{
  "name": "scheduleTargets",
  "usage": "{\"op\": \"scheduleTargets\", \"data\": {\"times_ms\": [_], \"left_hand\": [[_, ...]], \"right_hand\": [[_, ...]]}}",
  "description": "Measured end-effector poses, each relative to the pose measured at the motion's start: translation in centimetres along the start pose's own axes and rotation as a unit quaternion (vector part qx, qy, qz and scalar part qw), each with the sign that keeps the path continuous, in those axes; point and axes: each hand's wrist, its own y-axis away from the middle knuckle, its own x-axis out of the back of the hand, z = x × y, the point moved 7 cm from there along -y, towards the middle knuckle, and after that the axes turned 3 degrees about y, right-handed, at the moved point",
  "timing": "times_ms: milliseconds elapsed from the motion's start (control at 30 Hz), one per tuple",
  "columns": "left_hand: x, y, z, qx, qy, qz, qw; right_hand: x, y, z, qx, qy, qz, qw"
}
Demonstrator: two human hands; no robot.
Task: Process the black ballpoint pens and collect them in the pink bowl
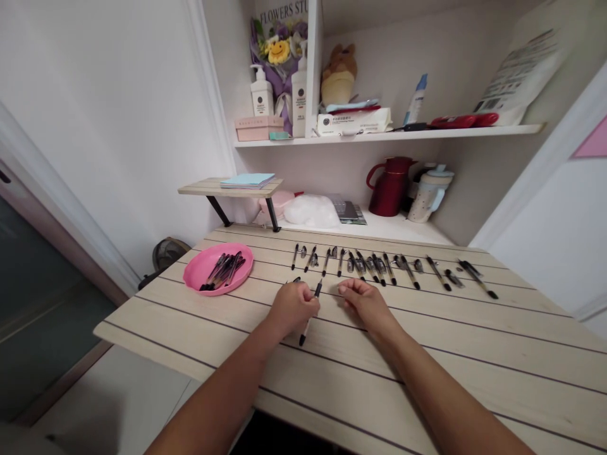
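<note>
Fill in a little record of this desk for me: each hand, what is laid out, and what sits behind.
left hand: closed around a black pen, held slanted over the table
right hand: fingers curled, beside the pen's upper end; whether it holds anything cannot be told
pink plate: on the table's left, with a heap of dark pens in it
row of pens: laid side by side beyond the hands, small loose parts among them
behind: red jug under a shelf
</note>
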Motion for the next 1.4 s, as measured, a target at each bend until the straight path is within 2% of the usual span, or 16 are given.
{"op": "scheduleTargets", "data": {"times_ms": [100,200,400,567,733,933,1133,1400], "left_hand": [[-1.6,0.2,-0.1,0.009,0.184,-0.082,0.979],[-2.3,0.4,-0.1,0.013,0.242,-0.103,0.965],[-2.4,0.6,0.4,-0.002,0.240,-0.115,0.964],[-2.2,0.8,0.9,-0.027,0.197,-0.109,0.974],[-2.3,0.8,0.9,-0.037,0.176,-0.104,0.978],[-2.5,0.7,0.6,-0.033,0.178,-0.100,0.978],[-2.5,0.7,0.7,-0.038,0.181,-0.106,0.977],[-2.4,0.7,0.7,-0.035,0.194,-0.098,0.976]], "right_hand": [[0.1,0.3,-0.9,-0.016,-0.104,-0.006,0.994],[0.2,0.6,-1.6,-0.016,-0.120,-0.022,0.992],[-0.3,0.7,-1.9,-0.017,-0.099,-0.052,0.994],[-0.3,0.8,-1.8,-0.022,-0.098,-0.052,0.994],[-0.6,0.9,-1.4,-0.038,-0.105,-0.084,0.990],[-0.3,0.8,-1.4,-0.038,-0.135,-0.064,0.988],[-0.8,1.2,-1.5,-0.041,-0.147,-0.089,0.984],[-0.8,1.4,-1.7,-0.045,-0.128,-0.084,0.987]]}}
